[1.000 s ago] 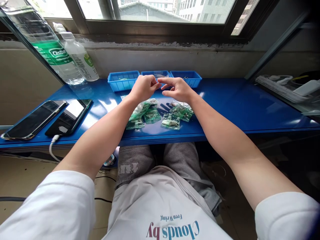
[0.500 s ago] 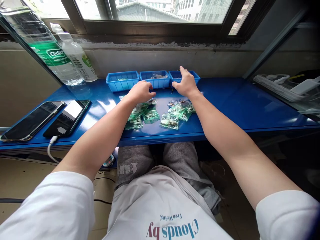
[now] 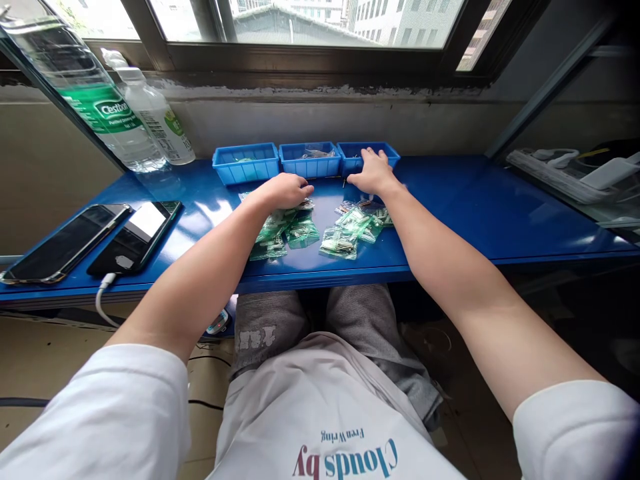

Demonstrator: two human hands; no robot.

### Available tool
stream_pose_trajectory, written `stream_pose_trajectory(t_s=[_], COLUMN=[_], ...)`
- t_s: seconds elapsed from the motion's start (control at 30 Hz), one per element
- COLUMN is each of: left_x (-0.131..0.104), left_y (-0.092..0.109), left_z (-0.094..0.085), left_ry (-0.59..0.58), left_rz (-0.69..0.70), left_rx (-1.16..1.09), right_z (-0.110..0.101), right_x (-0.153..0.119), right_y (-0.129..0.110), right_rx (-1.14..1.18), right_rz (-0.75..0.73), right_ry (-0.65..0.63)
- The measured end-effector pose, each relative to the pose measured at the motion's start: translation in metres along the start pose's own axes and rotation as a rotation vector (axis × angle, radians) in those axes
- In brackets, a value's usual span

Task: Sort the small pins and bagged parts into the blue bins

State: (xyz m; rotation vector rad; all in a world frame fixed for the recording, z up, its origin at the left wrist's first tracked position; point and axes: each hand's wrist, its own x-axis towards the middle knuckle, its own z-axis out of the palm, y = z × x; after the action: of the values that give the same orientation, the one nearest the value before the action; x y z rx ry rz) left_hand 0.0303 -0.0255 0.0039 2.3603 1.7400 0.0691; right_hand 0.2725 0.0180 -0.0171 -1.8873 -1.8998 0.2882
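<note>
Green-and-clear small plastic packets (image 3: 339,244) are lying near the front edge of the blue desk (image 3: 465,213); the left hand (image 3: 286,191), whose grasp I cannot tell, may be dragging some. The right hand's (image 3: 373,173) released fingers, pressing, may be tipping the blue rectangular plastic bin (image 3: 350,163).

Blue table (image 3: 450,220), glossy, bears three blue bins (image 3: 246,165) in a row along the wall side, green-printed packets (image 3: 303,232) in two groups nearer the front edge, two phones (image 3: 67,241) and two upright bottles (image 3: 165,130) toward the left.
</note>
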Motion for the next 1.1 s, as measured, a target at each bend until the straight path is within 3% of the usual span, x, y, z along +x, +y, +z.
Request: stream_pose_trajectory(t_s=[0.23,0.6,0.9,1.1], left_x=[0.001,0.006,0.010,0.008], left_y=[-0.002,-0.010,-0.019,-0.021], left_z=[-0.001,0.003,0.003,0.001], left_ry=[0.014,0.138,0.168,0.169], left_rz=[0.033,0.068,0.109,0.113], left_rx=[0.050,0.075,0.067,0.061], right_z=[-0.009,0.000,-0.015,-0.019], right_x=[-0.015,0.000,-0.005,-0.004], right_y=[-0.016,0.000,0.009,0.015], right_rx=[-0.041,0.063,0.191,0.260], right_rz=[0.051,0.001,-0.111,-0.099], right_ry=[-0.018,0.087,0.193,0.215])
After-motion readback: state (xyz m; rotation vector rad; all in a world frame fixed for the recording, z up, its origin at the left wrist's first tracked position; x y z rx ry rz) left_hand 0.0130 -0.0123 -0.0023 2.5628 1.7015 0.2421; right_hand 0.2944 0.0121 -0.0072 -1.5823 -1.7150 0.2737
